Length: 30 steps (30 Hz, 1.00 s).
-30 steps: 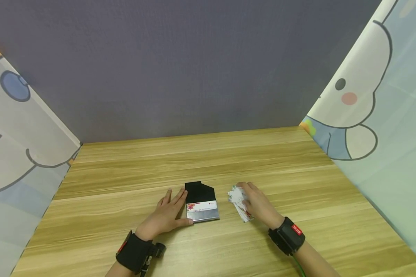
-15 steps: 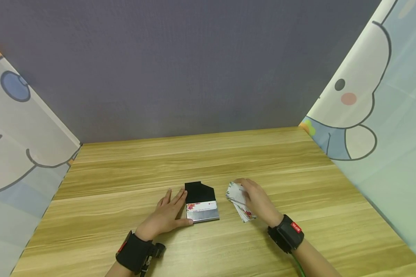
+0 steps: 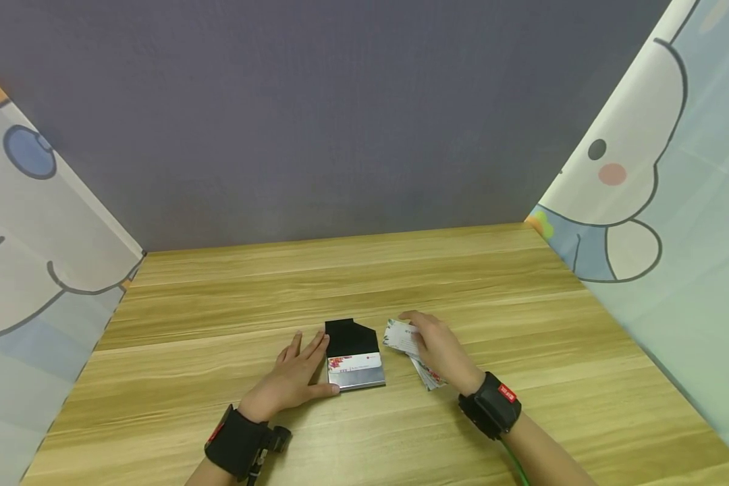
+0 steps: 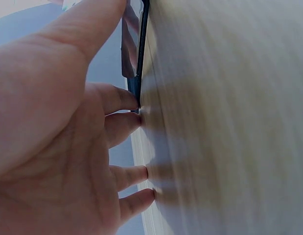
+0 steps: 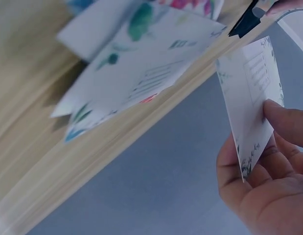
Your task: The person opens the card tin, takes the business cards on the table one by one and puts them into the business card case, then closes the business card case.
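An open card case [image 3: 356, 379], silver below with a black lid [image 3: 349, 339] laid back, lies mid-table with a floral card [image 3: 354, 362] in it. My left hand [image 3: 288, 381] is beside it, fingers spread on the wood, thumb at its front left corner and fingertips by the lid's left edge. To the right, my right hand [image 3: 440, 351] pinches a white business card [image 5: 251, 93] with leaf prints between thumb and fingers. In the right wrist view that card is up off the table. Under this hand lies a fanned pile of floral cards [image 5: 156, 58].
The wooden table [image 3: 267, 283] runs back to a dark grey panel [image 3: 340, 135]. Cartoon-printed sheets [image 3: 42, 223] border the left and right sides. A green cable [image 3: 515, 462] trails from the right wrist strap [image 3: 491, 405].
The right hand has shifted left, carrying one card off the pile toward the case. Left hand and case stay where they were.
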{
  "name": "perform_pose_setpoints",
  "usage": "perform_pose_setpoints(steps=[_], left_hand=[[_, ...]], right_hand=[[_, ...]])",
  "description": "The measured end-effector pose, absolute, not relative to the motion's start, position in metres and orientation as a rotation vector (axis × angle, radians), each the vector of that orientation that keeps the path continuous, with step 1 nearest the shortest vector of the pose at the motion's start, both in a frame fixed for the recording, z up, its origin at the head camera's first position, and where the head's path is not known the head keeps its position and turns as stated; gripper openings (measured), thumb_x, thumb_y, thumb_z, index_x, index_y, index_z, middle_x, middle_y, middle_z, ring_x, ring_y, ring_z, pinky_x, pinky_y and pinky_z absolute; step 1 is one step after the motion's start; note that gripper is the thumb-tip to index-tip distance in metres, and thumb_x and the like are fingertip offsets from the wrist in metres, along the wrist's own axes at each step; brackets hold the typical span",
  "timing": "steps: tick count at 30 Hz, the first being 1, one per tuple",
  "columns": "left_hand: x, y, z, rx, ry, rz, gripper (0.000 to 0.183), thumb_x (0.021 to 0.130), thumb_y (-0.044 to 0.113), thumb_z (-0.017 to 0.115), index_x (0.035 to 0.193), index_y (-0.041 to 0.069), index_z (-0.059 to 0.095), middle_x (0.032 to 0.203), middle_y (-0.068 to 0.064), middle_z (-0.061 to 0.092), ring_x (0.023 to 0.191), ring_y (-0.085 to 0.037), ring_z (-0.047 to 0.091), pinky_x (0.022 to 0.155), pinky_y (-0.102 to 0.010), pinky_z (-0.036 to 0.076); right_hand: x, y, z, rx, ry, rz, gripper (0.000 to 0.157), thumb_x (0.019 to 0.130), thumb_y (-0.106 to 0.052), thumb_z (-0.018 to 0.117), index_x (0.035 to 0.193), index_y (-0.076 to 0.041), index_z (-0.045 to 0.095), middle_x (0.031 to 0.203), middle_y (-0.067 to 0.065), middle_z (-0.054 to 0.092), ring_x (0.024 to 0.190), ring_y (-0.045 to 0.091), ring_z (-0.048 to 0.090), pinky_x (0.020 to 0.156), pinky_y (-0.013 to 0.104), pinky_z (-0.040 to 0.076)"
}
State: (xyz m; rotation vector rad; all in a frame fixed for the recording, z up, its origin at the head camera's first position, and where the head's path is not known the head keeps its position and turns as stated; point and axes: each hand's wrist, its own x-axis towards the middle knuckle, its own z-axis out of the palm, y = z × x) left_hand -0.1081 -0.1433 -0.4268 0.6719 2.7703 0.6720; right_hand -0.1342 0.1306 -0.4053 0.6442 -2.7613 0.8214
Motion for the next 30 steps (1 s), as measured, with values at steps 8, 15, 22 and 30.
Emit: perform_pose_setpoints(steps=[8, 15, 22, 30], left_hand=[[-0.109, -0.144, -0.429, 0.678, 2.776, 0.67, 0.088, 0.079, 0.051, 0.061, 0.143, 0.003, 0.025, 0.151, -0.017, 0.021, 0.132, -0.05, 0.003, 0.102, -0.068, 0.018], [-0.11, -0.144, -0.431, 0.677, 2.779, 0.661, 0.089, 0.079, 0.052, 0.06, 0.143, 0.003, 0.025, 0.151, -0.016, 0.021, 0.133, -0.049, 0.003, 0.102, -0.068, 0.018], [-0.11, -0.144, -0.431, 0.679, 2.779, 0.652, 0.089, 0.079, 0.053, 0.059, 0.143, 0.004, 0.024, 0.151, -0.016, 0.021, 0.133, -0.049, 0.003, 0.102, -0.067, 0.018], [-0.11, -0.144, -0.432, 0.673, 2.78, 0.659, 0.09, 0.078, 0.054, 0.06, 0.143, 0.003, 0.025, 0.151, -0.016, 0.021, 0.133, -0.049, 0.004, 0.102, -0.068, 0.019]], right_hand=[[-0.136, 0.117, -0.401, 0.7, -2.744, 0.858, 0.037, 0.079, 0.013, 0.057, 0.112, -0.004, 0.06, 0.109, 0.017, 0.064, 0.098, 0.026, 0.059, 0.076, 0.041, 0.054], [-0.139, 0.105, -0.4, 0.762, -2.737, 0.818, 0.038, 0.079, 0.013, 0.057, 0.112, -0.005, 0.06, 0.108, 0.016, 0.065, 0.098, 0.026, 0.059, 0.076, 0.04, 0.054], [-0.141, 0.094, -0.401, 0.839, -2.702, 0.832, 0.037, 0.079, 0.013, 0.055, 0.11, -0.007, 0.06, 0.104, 0.011, 0.067, 0.09, 0.021, 0.06, 0.069, 0.036, 0.054], [-0.141, 0.081, -0.402, 0.907, -2.681, 0.888, 0.035, 0.08, 0.012, 0.054, 0.11, -0.005, 0.06, 0.102, 0.013, 0.067, 0.087, 0.02, 0.06, 0.068, 0.037, 0.054]])
